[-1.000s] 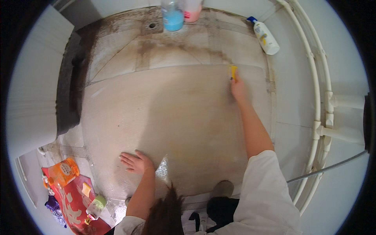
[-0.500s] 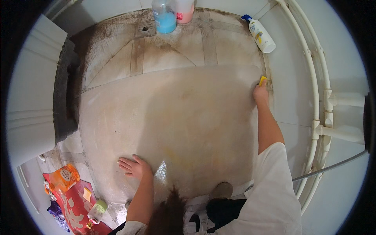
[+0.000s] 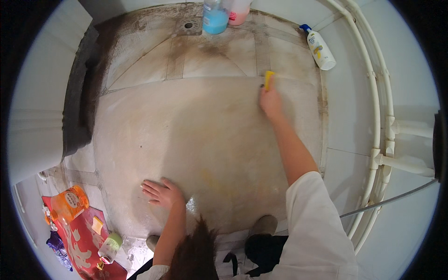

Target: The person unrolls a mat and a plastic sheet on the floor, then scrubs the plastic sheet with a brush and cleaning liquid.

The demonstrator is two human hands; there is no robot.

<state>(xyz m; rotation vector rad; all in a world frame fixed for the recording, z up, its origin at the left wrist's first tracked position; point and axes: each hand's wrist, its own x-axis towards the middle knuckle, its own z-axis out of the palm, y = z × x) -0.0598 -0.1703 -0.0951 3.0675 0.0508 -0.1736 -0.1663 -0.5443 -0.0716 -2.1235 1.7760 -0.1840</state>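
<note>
A large pale beige sheet lies flat over the tiled floor, smooth, stained in patches and shiny with wet near me. My left hand rests on its near left part, palm down and fingers spread. At the sheet's far edge, right of the middle, my right hand is closed round a small yellow sponge-like block. The block's upper end sticks out past my fingers; its lower part is hidden in my grip, so its exact kind is unclear.
Bottles of blue liquid and pink liquid stand at the back beside a floor drain. A white pump bottle is at the far right, near white wall pipes. A red mat at lower left holds an orange jug.
My right hand has swept left along the sheet's far edge with the yellow block. My left hand stays in place on the sheet. The whole view has shifted slightly.
</note>
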